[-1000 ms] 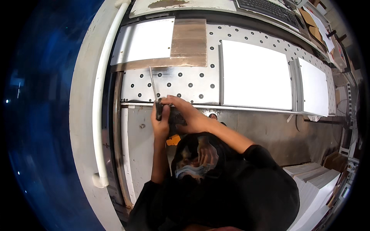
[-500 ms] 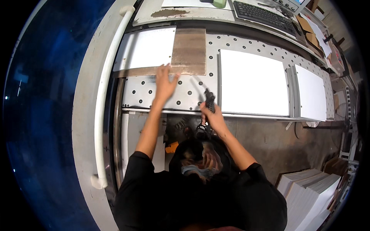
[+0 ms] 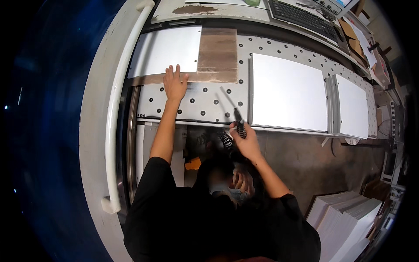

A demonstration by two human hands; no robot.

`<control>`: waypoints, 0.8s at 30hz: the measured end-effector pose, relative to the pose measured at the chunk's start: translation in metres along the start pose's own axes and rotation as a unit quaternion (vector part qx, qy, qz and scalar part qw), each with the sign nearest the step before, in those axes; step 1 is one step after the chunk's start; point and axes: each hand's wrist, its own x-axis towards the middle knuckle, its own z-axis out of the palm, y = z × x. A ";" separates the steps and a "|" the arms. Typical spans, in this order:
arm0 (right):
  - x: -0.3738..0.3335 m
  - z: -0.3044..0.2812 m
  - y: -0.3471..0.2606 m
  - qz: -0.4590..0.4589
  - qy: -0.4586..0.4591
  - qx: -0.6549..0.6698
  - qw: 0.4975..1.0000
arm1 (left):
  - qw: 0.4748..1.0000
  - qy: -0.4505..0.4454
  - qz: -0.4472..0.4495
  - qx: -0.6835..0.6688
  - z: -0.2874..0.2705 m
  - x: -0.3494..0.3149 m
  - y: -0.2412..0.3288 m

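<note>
A white panel (image 3: 170, 50) lies on a larger brown board (image 3: 218, 52) at the far left of the dotted machine table. My left hand (image 3: 175, 88) rests palm down with its fingers apart. Its fingertips reach over the brown board's near edge to the panel's near edge. In my right hand (image 3: 248, 144), by the table's front edge, is an air blow gun (image 3: 239, 120) with a black body and a thin metal nozzle. The nozzle points away from me over the bare dotted surface, apart from both boards. A coiled hose (image 3: 227, 140) hangs beside the hand.
To the right stand a stack of white panels (image 3: 288, 91) and another white stack (image 3: 352, 107). A white rail (image 3: 114, 109) runs down the left side. Behind are a keyboard (image 3: 303, 21) and desk. More panels (image 3: 345, 222) are piled on the floor at lower right.
My left hand has slid left along the near edge of the boards. My right hand has drawn the air blow gun slightly nearer to me.
</note>
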 end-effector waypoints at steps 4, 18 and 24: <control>0.015 0.001 0.001 0.026 0.008 0.042 0.999 | 1.000 0.006 0.013 -0.017 -0.007 -0.027 0.017; 0.044 0.007 -0.025 -0.003 0.028 0.024 0.999 | 0.990 -0.019 0.035 -0.132 -0.073 -0.141 0.075; 0.033 0.043 -0.035 -0.126 -0.057 -0.156 0.978 | 0.795 -0.150 -0.075 -0.583 -0.128 -0.154 0.131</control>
